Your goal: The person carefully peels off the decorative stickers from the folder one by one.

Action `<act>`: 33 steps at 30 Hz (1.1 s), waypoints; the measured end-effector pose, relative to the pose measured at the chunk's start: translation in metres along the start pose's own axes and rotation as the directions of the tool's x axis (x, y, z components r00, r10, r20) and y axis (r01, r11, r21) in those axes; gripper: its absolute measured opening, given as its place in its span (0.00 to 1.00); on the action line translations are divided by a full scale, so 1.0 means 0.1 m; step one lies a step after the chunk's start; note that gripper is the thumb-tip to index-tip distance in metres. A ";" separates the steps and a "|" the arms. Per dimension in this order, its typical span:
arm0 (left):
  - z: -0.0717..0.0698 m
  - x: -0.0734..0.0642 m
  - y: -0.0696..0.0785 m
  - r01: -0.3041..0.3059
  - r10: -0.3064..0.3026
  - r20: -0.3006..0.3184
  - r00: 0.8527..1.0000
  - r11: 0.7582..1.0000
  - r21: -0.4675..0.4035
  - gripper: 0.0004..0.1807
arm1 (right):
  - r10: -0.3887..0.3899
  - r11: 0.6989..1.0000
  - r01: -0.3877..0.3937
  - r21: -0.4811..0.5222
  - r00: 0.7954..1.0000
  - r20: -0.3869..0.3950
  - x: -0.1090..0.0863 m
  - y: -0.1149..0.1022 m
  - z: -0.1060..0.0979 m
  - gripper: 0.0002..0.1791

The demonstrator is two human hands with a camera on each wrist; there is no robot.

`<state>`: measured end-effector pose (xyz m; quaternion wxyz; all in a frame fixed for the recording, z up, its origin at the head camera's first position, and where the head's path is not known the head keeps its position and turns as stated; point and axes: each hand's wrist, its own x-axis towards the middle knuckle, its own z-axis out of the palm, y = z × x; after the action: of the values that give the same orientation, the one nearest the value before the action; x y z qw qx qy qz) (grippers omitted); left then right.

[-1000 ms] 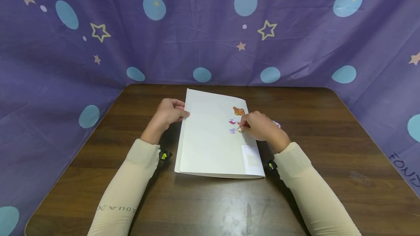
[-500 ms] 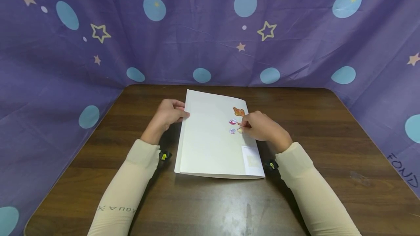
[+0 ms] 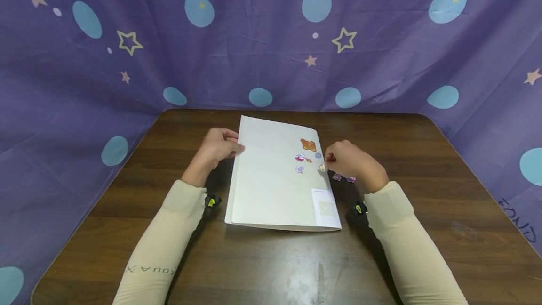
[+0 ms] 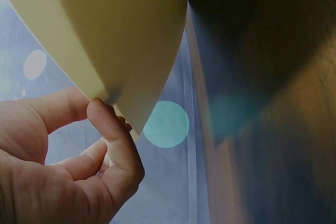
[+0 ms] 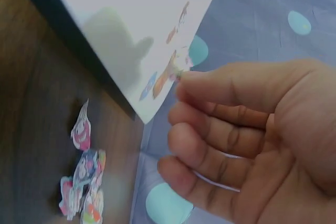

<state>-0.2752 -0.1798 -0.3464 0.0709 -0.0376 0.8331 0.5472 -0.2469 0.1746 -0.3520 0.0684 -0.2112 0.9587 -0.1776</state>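
A white folder (image 3: 271, 173) stands a little raised off the table. My left hand (image 3: 218, 147) pinches its left edge between thumb and fingers, plain also in the left wrist view. With thumb and forefinger, my right hand (image 3: 349, 161) pinches a small yellowish sticker (image 3: 322, 167) by the folder's right edge; its print is too small to read. On the cover lie a brown bear sticker (image 3: 308, 145), a pink round sticker (image 3: 299, 157), a bluish round sticker (image 3: 318, 155) and a pale bluish sticker (image 3: 299, 169).
Several loose cut-out stickers (image 5: 86, 171) lie on the brown wooden table (image 3: 271, 267) right of the folder, partly under my right hand. A white label (image 3: 325, 207) is at the folder's lower right corner. A purple curtain (image 3: 271, 36) hangs behind the table.
My right hand has shifted right, toward the folder's right edge, taking the yellowish sticker with it. The bluish round sticker and loose stickers on the table now show. My left hand has not moved.
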 end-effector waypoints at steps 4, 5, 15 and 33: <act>-0.01 0.00 0.00 -0.003 0.003 0.003 1.000 1.000 -0.004 0.23 | 0.022 1.000 -0.022 -0.021 1.000 0.002 -0.01 0.08 -0.03 0.05; -0.01 0.00 0.00 -0.006 0.006 0.005 1.000 1.000 -0.003 0.23 | 0.025 0.999 -0.025 -0.025 1.000 0.001 -0.02 0.09 -0.03 0.05; -0.03 -0.01 -0.01 -0.012 0.012 0.009 1.000 1.000 -0.003 0.23 | 0.150 0.987 -0.149 -0.060 0.989 0.012 0.03 0.25 0.04 0.06; -0.04 0.00 0.00 -0.011 0.011 0.016 1.000 1.000 0.012 0.23 | 0.275 0.960 -0.269 -0.078 0.959 0.069 0.09 0.26 0.19 0.05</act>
<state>-0.2751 -0.1834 -0.3447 0.0748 -0.0281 0.8361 0.5427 -0.2612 0.1870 -0.3795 0.1227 -0.0863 0.9807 -0.1255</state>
